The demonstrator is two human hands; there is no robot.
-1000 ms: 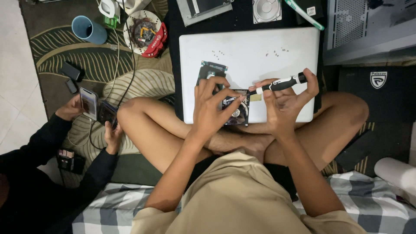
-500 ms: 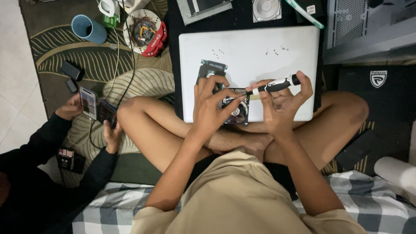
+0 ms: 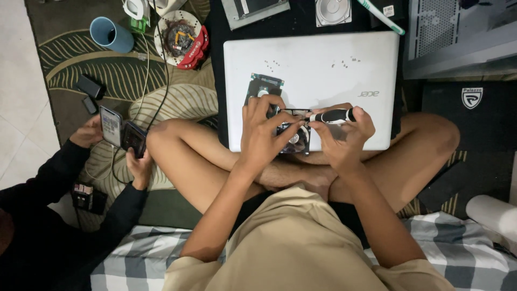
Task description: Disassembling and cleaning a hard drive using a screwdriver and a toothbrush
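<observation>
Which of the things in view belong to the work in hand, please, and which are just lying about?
In use:
- left hand steadying the opened hard drive
- right hand holding the screwdriver
- closed white laptop underneath, with loose screws

Lying about:
- blue cup
- second bare drive
- toothbrush
- another person's phone
</observation>
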